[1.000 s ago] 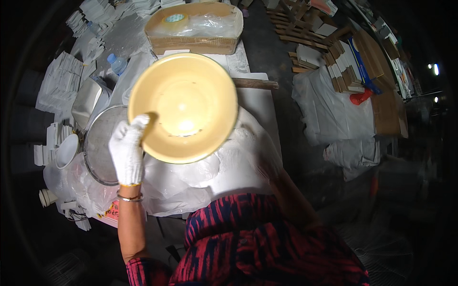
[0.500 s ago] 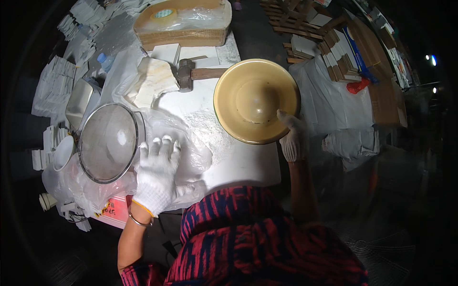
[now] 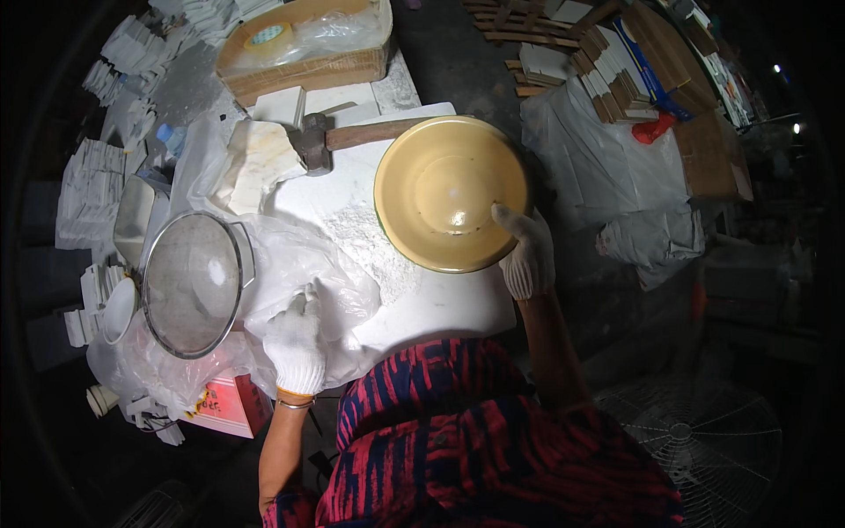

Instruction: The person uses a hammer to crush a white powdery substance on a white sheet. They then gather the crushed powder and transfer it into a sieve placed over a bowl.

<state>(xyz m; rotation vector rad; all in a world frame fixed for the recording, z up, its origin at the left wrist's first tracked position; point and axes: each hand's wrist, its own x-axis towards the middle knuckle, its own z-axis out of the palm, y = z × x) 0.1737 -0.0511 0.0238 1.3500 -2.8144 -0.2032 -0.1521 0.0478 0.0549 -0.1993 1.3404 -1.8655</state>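
Note:
In a white knitted glove, my right hand grips the near right rim of a yellow enamel basin, its thumb inside and the fingers hidden underneath. The basin is tilted toward me, its inside bare. My left hand, gloved too, has its fingers drawn together on a clear plastic bag; a fold of plastic appears pinched in them. White powder lies beside the bag on a white slab. A round metal sieve rests on the plastic to the left of that hand.
A sledgehammer lies beyond the powder, its handle running behind the basin, next to a rough stone piece. A cardboard box holding tape and plastic stands at the back. A white bowl sits far left. A fan stands low right.
My left hand has gone from spread flat on the plastic to fingers closed on it, shifting right and nearer me. The right hand keeps hold of the basin. The whole view has shifted slightly.

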